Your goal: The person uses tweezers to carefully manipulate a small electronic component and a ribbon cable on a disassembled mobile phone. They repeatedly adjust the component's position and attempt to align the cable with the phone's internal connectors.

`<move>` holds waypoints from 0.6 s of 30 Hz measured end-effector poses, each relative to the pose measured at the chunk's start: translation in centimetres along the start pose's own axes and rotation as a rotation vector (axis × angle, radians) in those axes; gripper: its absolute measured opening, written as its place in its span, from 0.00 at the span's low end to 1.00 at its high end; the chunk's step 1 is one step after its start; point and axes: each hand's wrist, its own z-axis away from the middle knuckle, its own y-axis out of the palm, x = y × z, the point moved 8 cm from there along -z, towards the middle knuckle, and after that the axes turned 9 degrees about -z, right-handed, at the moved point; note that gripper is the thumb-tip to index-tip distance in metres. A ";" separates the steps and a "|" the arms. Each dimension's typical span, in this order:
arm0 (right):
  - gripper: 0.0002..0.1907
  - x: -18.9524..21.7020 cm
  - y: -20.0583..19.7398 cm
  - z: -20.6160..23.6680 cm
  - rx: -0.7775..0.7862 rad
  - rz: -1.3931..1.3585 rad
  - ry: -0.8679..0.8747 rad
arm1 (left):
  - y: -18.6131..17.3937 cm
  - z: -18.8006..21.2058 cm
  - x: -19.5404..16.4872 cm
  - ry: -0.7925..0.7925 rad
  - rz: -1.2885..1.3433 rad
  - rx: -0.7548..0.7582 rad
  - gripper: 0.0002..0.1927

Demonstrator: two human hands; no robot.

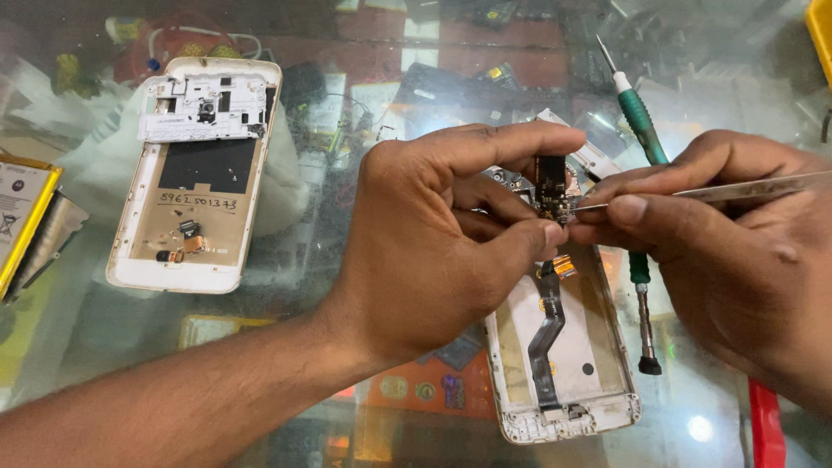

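Left hand (433, 234) bare; right hand (737, 251) bare; forearms unsleeved

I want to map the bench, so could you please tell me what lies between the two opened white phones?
In the head view, the left hand and forearm cross the glass counter between the far-left phone and the phone beneath the hands.

Small dark circuit board (550, 186) — upright, pinched — tweezers (737, 191) touching.
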 end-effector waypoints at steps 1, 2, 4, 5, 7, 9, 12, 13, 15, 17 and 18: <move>0.03 -0.1 0.0 0.0 0.000 -0.018 0.011 | 0.0 0.0 0.0 -0.006 0.002 -0.006 0.20; 0.03 -0.3 0.0 -0.1 -0.001 -0.037 0.021 | 0.0 0.1 0.0 -0.013 0.004 -0.013 0.20; 0.03 -0.5 -0.1 -0.1 0.004 -0.058 0.025 | -0.1 0.0 -0.1 -0.012 0.003 -0.022 0.20; 0.03 -0.5 -0.1 -0.2 0.011 -0.060 0.022 | -0.1 0.0 -0.2 -0.008 0.002 -0.027 0.20; 0.03 -0.7 -0.3 -0.2 0.000 -0.077 0.036 | -0.1 0.0 -0.3 0.001 -0.007 -0.039 0.20; 0.03 -0.9 -0.6 -0.1 -0.029 -0.109 0.073 | -0.1 -0.1 -0.4 0.010 -0.024 -0.060 0.20; 0.03 -0.8 -0.7 -0.2 -0.027 -0.084 0.077 | 0.0 0.1 -0.2 -0.031 0.024 -0.045 0.20; 0.03 -0.8 -0.8 -0.2 -0.045 -0.075 0.084 | 0.0 0.2 -0.3 -0.028 0.001 -0.053 0.20; 0.01 -1.0 -1.0 -0.1 -0.075 -0.059 0.095 | 0.0 0.3 -0.4 -0.022 -0.048 -0.072 0.20; 0.01 -0.9 -1.0 -0.1 -0.071 -0.086 0.061 | -0.2 0.5 -1.3 0.084 -0.206 -0.111 0.19; 0.01 -0.8 -1.0 -0.1 -0.069 -0.099 0.046 | -0.2 0.7 -1.8 0.135 -0.285 -0.130 0.19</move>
